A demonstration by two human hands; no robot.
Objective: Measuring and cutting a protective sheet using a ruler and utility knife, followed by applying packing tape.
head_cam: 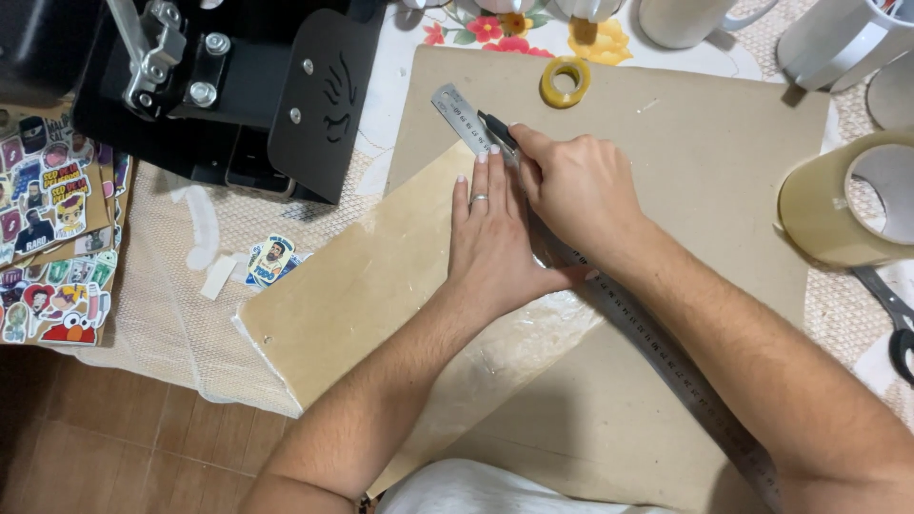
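My left hand [493, 238], with a ring on one finger, lies flat with fingers together on a tan sheet [362, 286] and presses against a long steel ruler [657, 347]. The ruler runs diagonally from upper left to lower right over a large brown board [705, 133]. My right hand [576, 186] is closed around a dark utility knife [499, 131], whose tip sits at the ruler's upper end along the sheet's edge.
A black press machine [228, 86] stands at the upper left. Sticker sheets [52, 238] lie at the left edge, and a loose sticker [271, 259] on the lace cloth. A small yellow tape roll [565, 80], a big clear tape roll [847, 200], white mugs [681, 19] and scissors [890, 319] surround the board.
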